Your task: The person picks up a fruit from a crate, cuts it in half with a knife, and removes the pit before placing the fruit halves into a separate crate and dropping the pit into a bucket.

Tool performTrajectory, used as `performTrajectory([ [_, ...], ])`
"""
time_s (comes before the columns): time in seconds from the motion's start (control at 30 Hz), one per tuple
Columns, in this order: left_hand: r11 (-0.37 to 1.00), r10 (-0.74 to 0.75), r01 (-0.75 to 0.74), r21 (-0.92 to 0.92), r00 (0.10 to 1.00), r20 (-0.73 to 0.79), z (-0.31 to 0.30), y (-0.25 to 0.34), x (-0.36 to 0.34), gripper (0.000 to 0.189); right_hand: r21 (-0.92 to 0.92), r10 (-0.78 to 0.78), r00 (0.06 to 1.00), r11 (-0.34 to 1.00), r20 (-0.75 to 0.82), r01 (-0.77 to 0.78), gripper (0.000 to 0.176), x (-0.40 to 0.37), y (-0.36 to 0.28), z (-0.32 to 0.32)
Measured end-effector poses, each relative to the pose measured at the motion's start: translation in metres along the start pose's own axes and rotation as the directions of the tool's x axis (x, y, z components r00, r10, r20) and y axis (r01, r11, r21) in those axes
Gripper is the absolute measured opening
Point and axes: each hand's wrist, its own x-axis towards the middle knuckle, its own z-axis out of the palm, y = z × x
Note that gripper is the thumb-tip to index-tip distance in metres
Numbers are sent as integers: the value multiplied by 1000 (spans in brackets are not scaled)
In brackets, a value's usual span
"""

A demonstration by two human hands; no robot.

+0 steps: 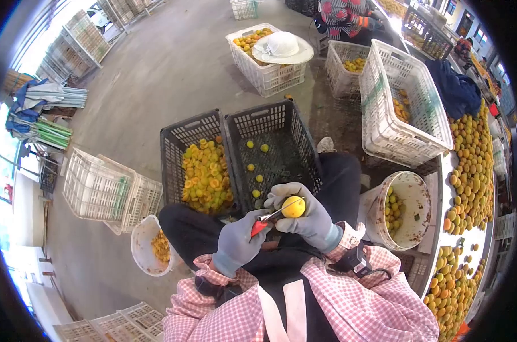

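My left hand [239, 241], in a grey glove, is wrapped round the red handle of a small knife [258, 228]. Its thin blade reaches across to a yellow fruit [294, 207]. That fruit is held between the gloved fingers of my right hand [313, 219]. Both hands are close together above my lap. Just beyond them stands a black crate [270, 122] with several small yellow-green fruits on its floor. Beside it, a second black crate [193, 128] holds a heap of cut yellow fruit pieces [206, 174].
At the right are a white bucket [421, 228] of green fruit and a table of orange fruit [472, 165]. A small white bucket [141, 253] and white crates [98, 185] stand left. Beyond are a hat [282, 48] on a crate and a seated person [344, 17].
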Motion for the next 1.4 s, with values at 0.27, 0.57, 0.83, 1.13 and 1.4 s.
performTrajectory([
  [0.27, 988, -6, 11, 153, 999, -32, 2, -1, -4, 32, 231, 62, 997, 970, 41, -70, 47, -2, 9, 7],
  [0.57, 988, -84, 94, 120, 993, -85, 20, -8, -7, 31, 269, 24, 993, 963, -114, 8, 42, -3, 24, 12],
  [0.83, 989, -114, 113, 93, 993, 7, 9, -9, -12, 24, 228, 46, 999, 973, 1, -45, 43, -8, 14, 16],
  [1.13, 984, -20, 34, 177, 997, -77, 20, -16, -10, 29, -61, -95, 995, 994, 7, 95, 39, -7, 20, 20],
  [1.4, 965, -139, 148, 218, 989, -56, 18, -15, 7, 26, -283, 11, 987, 958, -159, -57, 55, 8, 9, -1],
])
